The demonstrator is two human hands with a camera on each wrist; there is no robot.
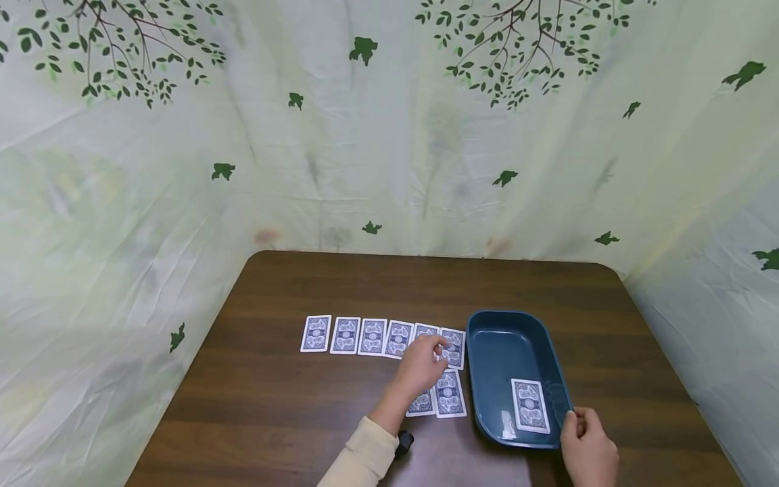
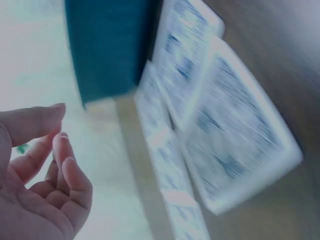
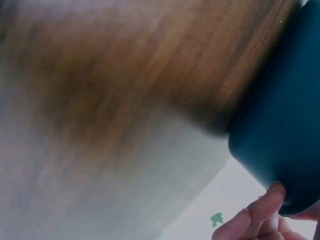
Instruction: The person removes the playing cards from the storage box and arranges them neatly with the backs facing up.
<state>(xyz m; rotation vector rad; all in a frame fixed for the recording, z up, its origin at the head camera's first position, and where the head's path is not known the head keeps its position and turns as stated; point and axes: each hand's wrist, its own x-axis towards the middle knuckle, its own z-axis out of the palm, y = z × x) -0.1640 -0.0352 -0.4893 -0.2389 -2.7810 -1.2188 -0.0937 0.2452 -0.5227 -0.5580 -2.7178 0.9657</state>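
Observation:
My left hand (image 1: 420, 365) is over the right end of a row of blue-and-white playing cards (image 1: 316, 333), lying face down. Nothing is between its thumb and fingers, which are loosely curled in the left wrist view, apart from the cards (image 2: 232, 135). Two more playing cards (image 1: 450, 393) lie nearer me, one partly hidden by the left wrist. To their right stands a dark blue tray (image 1: 496, 352) with a single playing card (image 1: 531, 406) inside, back side up. My right hand (image 1: 587, 446) pinches the tray's near right corner between thumb and fingers.
Everything lies on a brown wooden table (image 1: 243, 399) with rounded far corners. A pale curtain (image 1: 389, 149) with printed leaves and branches hangs behind and beside it. A black strap (image 1: 404, 443) shows at the left wrist.

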